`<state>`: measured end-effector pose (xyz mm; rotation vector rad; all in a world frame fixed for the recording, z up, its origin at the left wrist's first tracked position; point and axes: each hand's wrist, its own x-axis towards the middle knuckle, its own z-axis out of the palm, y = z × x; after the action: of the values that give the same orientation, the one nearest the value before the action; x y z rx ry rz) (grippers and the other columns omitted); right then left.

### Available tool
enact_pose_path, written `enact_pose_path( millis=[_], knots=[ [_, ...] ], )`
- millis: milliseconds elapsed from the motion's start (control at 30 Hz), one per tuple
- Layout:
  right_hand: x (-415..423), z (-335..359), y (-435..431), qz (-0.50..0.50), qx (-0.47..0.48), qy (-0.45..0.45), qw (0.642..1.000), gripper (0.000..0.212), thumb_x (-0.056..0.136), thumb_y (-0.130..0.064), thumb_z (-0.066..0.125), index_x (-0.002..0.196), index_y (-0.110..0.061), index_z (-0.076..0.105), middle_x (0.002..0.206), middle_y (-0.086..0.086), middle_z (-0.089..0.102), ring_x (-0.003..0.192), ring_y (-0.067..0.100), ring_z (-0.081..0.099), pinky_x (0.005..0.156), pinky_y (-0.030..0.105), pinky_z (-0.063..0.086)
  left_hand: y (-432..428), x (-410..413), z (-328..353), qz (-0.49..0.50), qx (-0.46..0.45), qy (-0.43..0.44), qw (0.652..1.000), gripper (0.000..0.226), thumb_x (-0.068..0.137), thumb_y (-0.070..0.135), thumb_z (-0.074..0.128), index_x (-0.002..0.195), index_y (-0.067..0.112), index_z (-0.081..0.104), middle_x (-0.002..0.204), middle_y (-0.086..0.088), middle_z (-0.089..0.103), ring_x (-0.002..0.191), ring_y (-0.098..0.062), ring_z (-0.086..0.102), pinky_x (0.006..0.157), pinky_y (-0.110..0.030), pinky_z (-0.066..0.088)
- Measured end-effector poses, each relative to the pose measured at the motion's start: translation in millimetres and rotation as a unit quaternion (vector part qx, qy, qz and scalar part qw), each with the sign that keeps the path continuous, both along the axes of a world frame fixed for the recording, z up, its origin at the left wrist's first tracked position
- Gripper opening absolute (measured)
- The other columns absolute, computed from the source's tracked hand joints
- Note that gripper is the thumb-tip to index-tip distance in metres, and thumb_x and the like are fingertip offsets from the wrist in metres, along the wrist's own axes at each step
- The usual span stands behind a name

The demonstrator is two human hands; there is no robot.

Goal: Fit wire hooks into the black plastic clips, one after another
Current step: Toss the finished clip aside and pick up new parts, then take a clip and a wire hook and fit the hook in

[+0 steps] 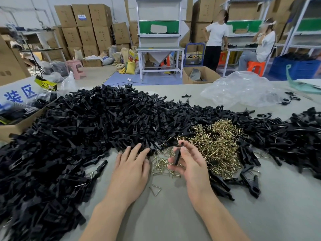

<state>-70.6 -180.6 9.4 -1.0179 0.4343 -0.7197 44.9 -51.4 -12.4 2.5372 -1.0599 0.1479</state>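
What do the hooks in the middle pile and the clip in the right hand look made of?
The wire hooks: thin bent metal, brassy gold finish, probably plated; they glint. The clip in the right hand: black, matte, likely moulded plastic; dull even surface.

Far left, a white sign [19,94], and its big blue characters read 装区; part of another blue character sits below them, cut off by the frame edge. Just behind it is a yellow-and-black label [46,83]: PRO comes through clearly, but the letters after it do not (too smeared to call). Up at the back, there's a blue-and-white sticker [82,17] on a stacked cardboard box [81,7], its print too small to read. Dark printed marks on the other cartons [102,35] are just as illegible.
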Motion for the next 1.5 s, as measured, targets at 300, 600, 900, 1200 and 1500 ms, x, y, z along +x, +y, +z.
enact_pose_path(
  millis=[300,600,900,1200,1500],
  knots=[
    [4.3,-2.2,-5.7,0.036,0.005,0.02,0.999,0.038,0.108,-0.003,0.038,0.117,-0.022,0.069,0.089,0.008,0.073,0.071,0.018,0.068,0.062,0.027,0.058,2.2,-4.7,4.0,0.065,-0.098,-0.084,0.99,0.012,0.095,0.022,0.058,0.1,0.017,0.067,0.098,0.002,0.06,0.09,-0.022,0.052,0.085,-0.038,0.045],
    [5.0,1.0,-9.5,0.084,0.103,-0.013,0.991,0.03,0.102,0.003,0.048,0.123,-0.01,0.066,0.097,0.017,0.075,0.083,0.024,0.073,0.073,0.029,0.061,4.7,-14.0,29.7,0.124,-0.349,0.062,0.927,0.01,0.101,0.022,0.052,0.109,0.026,0.057,0.099,0.005,0.059,0.078,-0.005,0.057,0.068,-0.015,0.043],
    [4.6,2.8,0.1,0.137,0.073,-0.021,0.988,0.036,0.097,0.006,0.056,0.125,-0.014,0.067,0.099,0.009,0.073,0.095,0.022,0.073,0.09,0.037,0.06,-11.5,-37.3,34.5,0.007,-0.46,0.366,0.809,0.018,0.099,0.016,0.058,0.105,0.023,0.074,0.078,-0.006,0.073,0.073,-0.009,0.067,0.074,-0.019,0.057],
    [3.7,-0.4,-1.4,0.144,0.015,0.009,0.989,0.039,0.097,0.004,0.058,0.116,-0.024,0.075,0.109,0.003,0.076,0.109,0.021,0.071,0.095,0.037,0.058,-11.2,-42.6,16.1,-0.024,-0.3,0.171,0.938,0.011,0.094,0.042,0.053,0.103,0.047,0.056,0.092,0.029,0.068,0.079,0.0,0.066,0.067,-0.017,0.05],
    [2.6,-3.5,-0.3,0.163,-0.038,0.027,0.985,0.041,0.1,0.002,0.055,0.126,-0.026,0.069,0.118,0.003,0.073,0.113,0.019,0.07,0.095,0.033,0.057,-4.9,-38.6,16.5,-0.052,-0.304,0.139,0.941,0.041,0.095,0.035,0.043,0.118,0.068,0.044,0.072,0.018,0.064,0.049,-0.004,0.05,0.047,-0.014,0.038]
  ],
)
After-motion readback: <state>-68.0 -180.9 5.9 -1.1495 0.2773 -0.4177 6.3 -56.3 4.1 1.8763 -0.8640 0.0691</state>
